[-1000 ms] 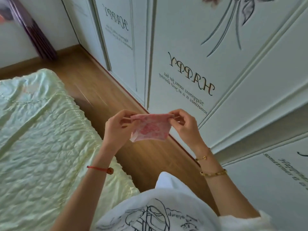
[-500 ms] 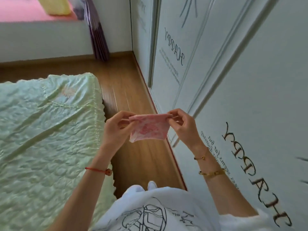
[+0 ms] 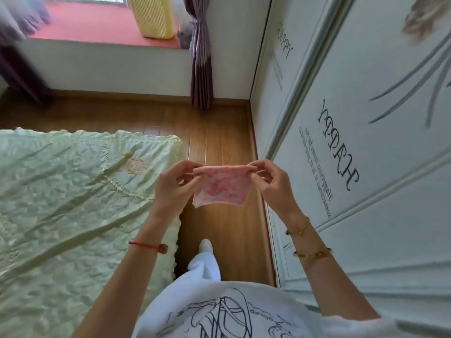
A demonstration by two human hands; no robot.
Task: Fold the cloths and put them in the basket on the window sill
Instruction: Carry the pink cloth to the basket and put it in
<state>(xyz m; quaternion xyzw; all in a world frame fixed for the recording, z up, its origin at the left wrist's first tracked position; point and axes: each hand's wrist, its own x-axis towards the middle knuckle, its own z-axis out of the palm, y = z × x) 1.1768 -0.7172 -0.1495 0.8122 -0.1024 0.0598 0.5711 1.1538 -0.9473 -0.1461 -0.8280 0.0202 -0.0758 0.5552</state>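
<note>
A small pink patterned cloth [image 3: 223, 189], folded into a rough square, hangs in the air in front of my chest. My left hand [image 3: 174, 189] pinches its upper left corner and my right hand [image 3: 272, 185] pinches its upper right corner, stretching the top edge between them. Far ahead a yellow woven basket [image 3: 155, 17] stands on the pink window sill [image 3: 92, 28], well beyond my hands.
A bed with a pale green quilted cover [image 3: 68, 203] fills the left side. A white wardrobe with "HAPPY" lettering [image 3: 353, 154] runs along the right. Between them lies a narrow strip of wooden floor [image 3: 219, 142] leading to the sill. A purple curtain [image 3: 201, 69] hangs beside the basket.
The view has swung left from the wardrobe toward the window, bringing the sill and yellow basket into sight. Both hands still hold the pink cloth the same way.
</note>
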